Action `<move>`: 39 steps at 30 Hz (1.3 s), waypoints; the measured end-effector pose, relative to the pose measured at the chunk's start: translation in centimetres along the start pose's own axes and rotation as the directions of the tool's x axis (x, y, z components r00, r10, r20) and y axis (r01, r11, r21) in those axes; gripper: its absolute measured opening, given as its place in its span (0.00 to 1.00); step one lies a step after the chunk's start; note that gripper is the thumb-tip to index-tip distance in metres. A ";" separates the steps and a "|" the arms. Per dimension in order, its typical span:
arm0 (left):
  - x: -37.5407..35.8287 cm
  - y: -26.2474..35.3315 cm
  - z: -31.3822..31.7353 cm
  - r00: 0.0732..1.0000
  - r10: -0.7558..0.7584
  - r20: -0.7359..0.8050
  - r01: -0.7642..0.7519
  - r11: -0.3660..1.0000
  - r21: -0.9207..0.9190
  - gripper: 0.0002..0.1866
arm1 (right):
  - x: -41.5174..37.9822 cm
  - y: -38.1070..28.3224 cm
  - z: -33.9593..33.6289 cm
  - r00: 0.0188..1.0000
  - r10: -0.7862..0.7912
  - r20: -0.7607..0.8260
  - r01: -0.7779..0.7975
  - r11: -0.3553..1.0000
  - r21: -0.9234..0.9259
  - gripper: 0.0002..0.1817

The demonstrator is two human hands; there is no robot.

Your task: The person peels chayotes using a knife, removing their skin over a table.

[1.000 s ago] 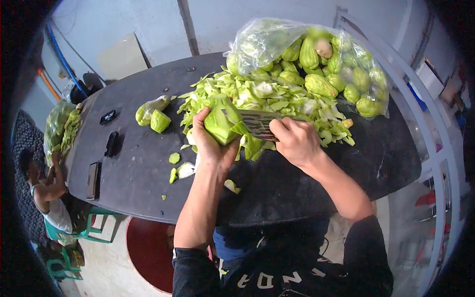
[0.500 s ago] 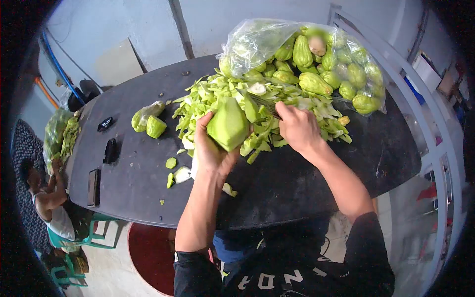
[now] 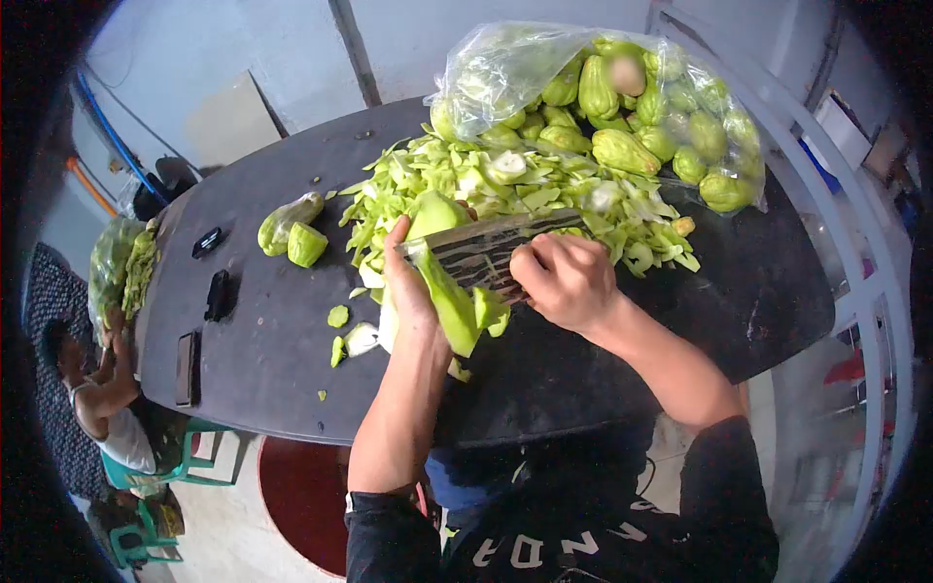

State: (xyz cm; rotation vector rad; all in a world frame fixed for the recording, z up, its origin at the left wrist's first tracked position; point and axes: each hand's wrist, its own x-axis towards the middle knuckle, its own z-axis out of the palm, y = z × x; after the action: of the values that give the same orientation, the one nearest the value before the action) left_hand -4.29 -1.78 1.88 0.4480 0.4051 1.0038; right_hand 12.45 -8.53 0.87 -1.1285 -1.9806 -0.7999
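My left hand (image 3: 412, 296) is wrapped around a peeled pale-green chayote (image 3: 450, 309) above the dark table. My right hand (image 3: 569, 282) grips a wide-bladed knife (image 3: 481, 255), its handle hidden in the closed fingers. The blade lies across the chayote, its tip end close to my left thumb. A curl of green (image 3: 491, 311) hangs at the blade's lower side. Beyond both hands spreads a heap of chayote peelings (image 3: 622, 209).
Whole chayotes (image 3: 622, 151) fill a clear plastic bag (image 3: 501, 83) at the back right. Left of the peelings lie a chayote (image 3: 282, 225) and a cut piece (image 3: 307, 245). Small dark objects (image 3: 217, 294) sit farther left on the table (image 3: 262, 360). Another person (image 3: 112, 408) sits at far left.
The knife has come down and leftward from the chayote's far side to lie across it. The chayote has tilted in my left hand, and my right hand is slightly lower.
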 end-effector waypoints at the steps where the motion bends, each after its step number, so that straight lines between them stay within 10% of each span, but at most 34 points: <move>1: 0.0 0.0 0.1 1.000 0.001 0.002 -0.001 1.000 -0.001 0.30 | -0.1 0.1 0.1 1.000 -0.002 0.000 0.002 1.000 -0.002 0.07; 22: -0.1 -0.1 0.1 0.985 0.035 0.166 -0.035 0.999 -0.004 0.26 | -1.0 3.2 0.7 0.897 0.392 0.205 -0.408 0.912 0.040 0.08; 27: 0.7 0.0 0.4 0.996 0.071 -0.055 -0.079 0.985 -0.156 0.26 | -1.0 2.3 0.3 0.938 0.316 0.142 -0.329 0.941 0.075 0.08; 35: 0.4 -0.3 -0.6 0.994 0.104 0.016 -0.104 0.994 -0.027 0.28 | 0.6 -0.6 -0.2 1.000 0.001 -0.019 -0.001 1.000 0.008 0.07; 39: 0.8 -0.5 -1.0 0.942 0.125 0.310 -0.115 0.992 -0.051 0.28 | 0.8 -0.7 -0.7 1.000 -0.004 0.010 0.005 0.999 -0.037 0.06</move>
State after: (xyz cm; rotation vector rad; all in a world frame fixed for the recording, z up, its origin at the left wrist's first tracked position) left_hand -4.08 -1.15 0.63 0.5981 0.0759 1.0353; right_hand 11.71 -8.98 1.83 -1.1517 -1.9845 -0.8382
